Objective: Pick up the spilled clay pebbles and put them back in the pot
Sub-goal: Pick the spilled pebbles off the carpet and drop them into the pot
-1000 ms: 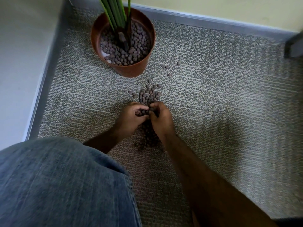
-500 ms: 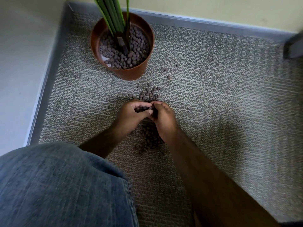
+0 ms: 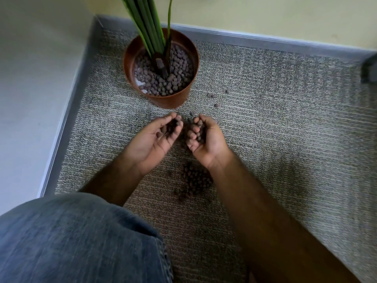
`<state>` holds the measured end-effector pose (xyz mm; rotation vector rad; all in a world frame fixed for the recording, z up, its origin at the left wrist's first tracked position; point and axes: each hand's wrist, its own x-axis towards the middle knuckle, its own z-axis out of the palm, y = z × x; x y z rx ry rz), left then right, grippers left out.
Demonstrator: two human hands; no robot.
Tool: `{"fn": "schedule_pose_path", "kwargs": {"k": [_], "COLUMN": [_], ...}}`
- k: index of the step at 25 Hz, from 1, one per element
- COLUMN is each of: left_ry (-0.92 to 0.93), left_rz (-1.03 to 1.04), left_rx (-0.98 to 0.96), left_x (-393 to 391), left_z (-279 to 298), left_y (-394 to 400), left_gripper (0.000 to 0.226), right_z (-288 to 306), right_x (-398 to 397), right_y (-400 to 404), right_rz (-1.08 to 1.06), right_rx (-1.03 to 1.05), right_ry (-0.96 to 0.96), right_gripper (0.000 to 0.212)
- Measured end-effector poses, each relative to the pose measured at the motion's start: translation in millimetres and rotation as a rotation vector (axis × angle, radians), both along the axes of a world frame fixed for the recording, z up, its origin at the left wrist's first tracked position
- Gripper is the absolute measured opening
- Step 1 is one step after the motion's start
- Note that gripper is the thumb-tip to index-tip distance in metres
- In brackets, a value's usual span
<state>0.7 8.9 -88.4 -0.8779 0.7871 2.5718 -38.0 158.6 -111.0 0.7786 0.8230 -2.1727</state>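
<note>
A brown round pot [image 3: 173, 100] with green stems stands on the carpet near the back wall, partly filled with clay pebbles. My left hand [image 3: 158, 137] is palm up and cupped around a scoop of pebbles, just in front of the pot. Beside it, my right hand [image 3: 206, 137] is also palm up and cupped on pebbles. A pile of spilled pebbles [image 3: 195, 180] lies on the carpet below my wrists. A few stray pebbles [image 3: 212, 96] lie right of the pot.
Grey ribbed carpet [image 3: 285, 129] covers the floor, bordered by a grey skirting strip [image 3: 67, 111] at left and back. My denim-clad knee [image 3: 71, 237] fills the lower left. A dark object [image 3: 370, 70] sits at the right edge.
Both hands were palm down together, gathering pebbles on the carpet. They have turned palm up, parted slightly and lifted toward the pot with pebbles in them.
</note>
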Motion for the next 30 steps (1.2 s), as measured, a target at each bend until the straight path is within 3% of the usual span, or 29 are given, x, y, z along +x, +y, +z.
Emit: {"fn": "schedule_pose_path", "kwargs": {"k": [5,12,18,22,25,28,30], "left_ry": [0.072,-0.001,0.049,0.078,0.182,0.351,0.357], "left_rz": [0.153,0.218,0.118,0.002,-0.001,-0.039,-0.208], "left_rx": [0.047,-0.296,-0.218,-0.249,-0.348,-0.577,-0.791], "left_x": [-30.1,-81.1,-84.6,-79.6,-64.9,-37.7,-21.9], "left_z": [31.0,54.8,56.5,55.5,47.9,25.5,2.5], "left_y": [-20.3,-38.6,-34.1,-43.4,-49.3,-44.5,-35.8], "left_gripper": [0.012,0.012,0.043,0.055,0.05,0.032,0.027], "right_z": [51.7,97.0,102.9,99.5,84.3,53.6,25.2], "right_x": [-37.0,-77.1,-71.2,-61.7,-57.1,-49.2,-39.5], "right_y": [-23.0,-66.4,-66.0,-49.6,-31.9,-3.1,14.3], "right_rz": [0.005,-0.114,-0.076,-0.015,-0.09,-0.076,0.075], "right_rx": [-0.091,-0.013,-0.08,-0.081,0.128,0.68,0.948], "right_ry": [0.127,0.094,0.123,0.187,0.345,0.552,0.532], "right_gripper": [0.034,0.032,0.057,0.051,0.03,0.017,0.019]}}
